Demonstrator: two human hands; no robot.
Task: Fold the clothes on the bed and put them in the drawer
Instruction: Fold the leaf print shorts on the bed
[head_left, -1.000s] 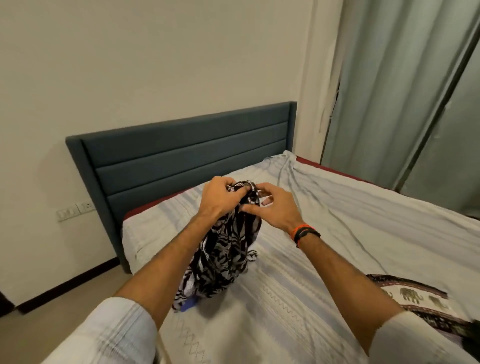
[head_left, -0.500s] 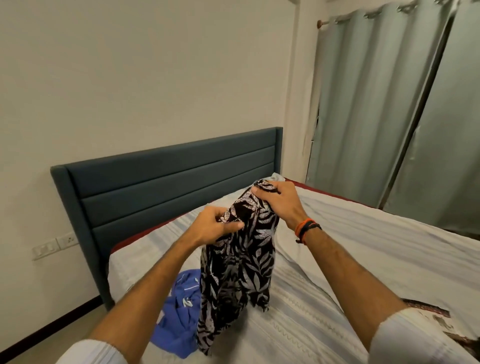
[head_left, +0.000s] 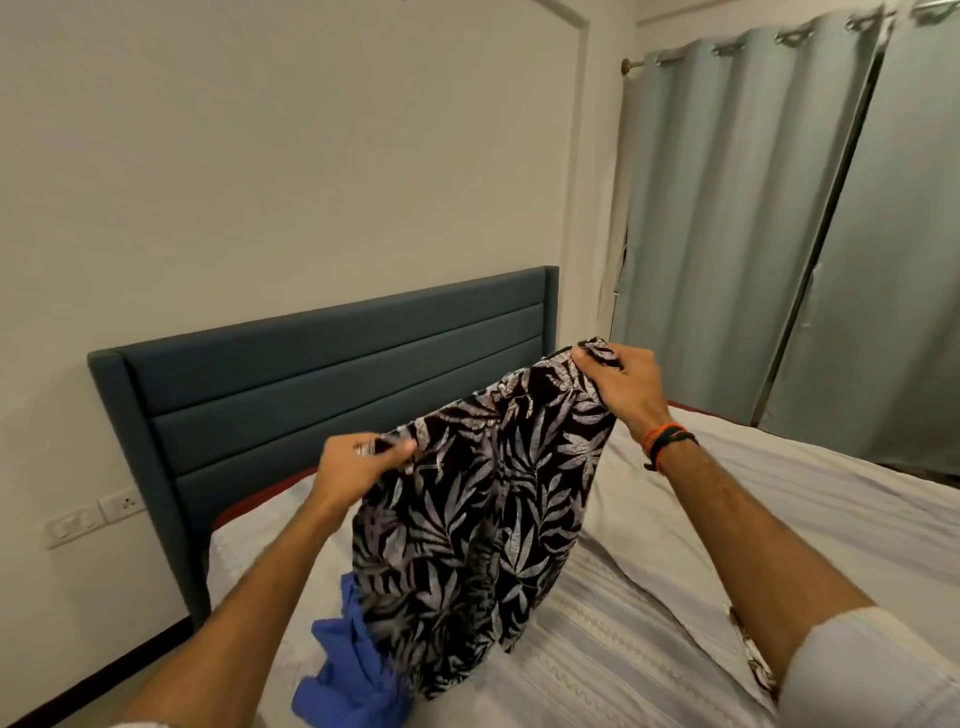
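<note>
Leaf-print shorts (head_left: 483, 525) were held up by the waistband, pinched at each end by left hand (head_left: 358, 464) and right hand (head_left: 621, 387), above the bed (head_left: 675, 597). Step judged: spreading before folding. Next: lay flat. Blue garment (head_left: 348, 670) lay below left hand.

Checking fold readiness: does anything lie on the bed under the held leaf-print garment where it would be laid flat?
Yes. A blue garment lies crumpled on the bed beneath the leaf-print garment, at its lower left edge.
</note>
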